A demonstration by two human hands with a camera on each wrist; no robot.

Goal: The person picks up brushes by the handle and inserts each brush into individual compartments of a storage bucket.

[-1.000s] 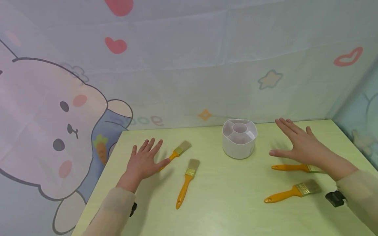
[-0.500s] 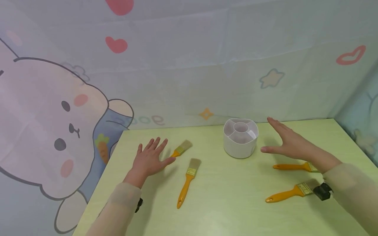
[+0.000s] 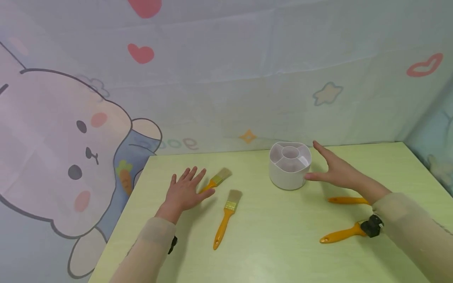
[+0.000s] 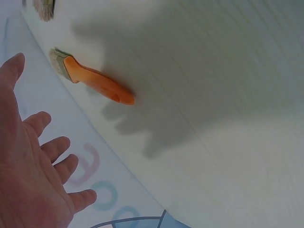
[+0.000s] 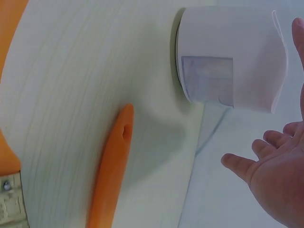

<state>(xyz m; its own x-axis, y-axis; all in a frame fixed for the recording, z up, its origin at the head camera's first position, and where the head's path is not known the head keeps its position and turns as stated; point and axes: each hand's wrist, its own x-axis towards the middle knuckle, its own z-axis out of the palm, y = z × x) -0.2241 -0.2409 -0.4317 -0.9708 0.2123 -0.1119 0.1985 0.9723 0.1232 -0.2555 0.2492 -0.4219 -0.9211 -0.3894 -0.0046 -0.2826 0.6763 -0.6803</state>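
Note:
My left hand (image 3: 185, 192), fingers spread, hovers above the table over the handle of a paintbrush (image 3: 220, 176) with an orange handle. A second paintbrush (image 3: 225, 221) lies to the right of that hand, bristles pointing away. My right hand (image 3: 336, 169) is held beside a white round organizer (image 3: 288, 175) with several compartments, thumb and fingers apart; in the right wrist view a gap shows between the hand and the organizer (image 5: 251, 38). Below the right forearm lie two more paintbrushes, the upper one (image 3: 348, 200) and the lower one (image 3: 341, 234), their bristle ends hidden by the sleeve and wrist camera.
The light green table (image 3: 272, 243) ends at the back against a printed cloth (image 3: 219, 98) with hearts and a cartoon animal. Another cloth wall (image 3: 437, 145) stands along the right side. The organizer stands near the back edge.
My right hand has moved left toward the organizer, and its forearm now covers more of the right paintbrushes. My left hand has shifted slightly right. The paintbrushes lie as before.

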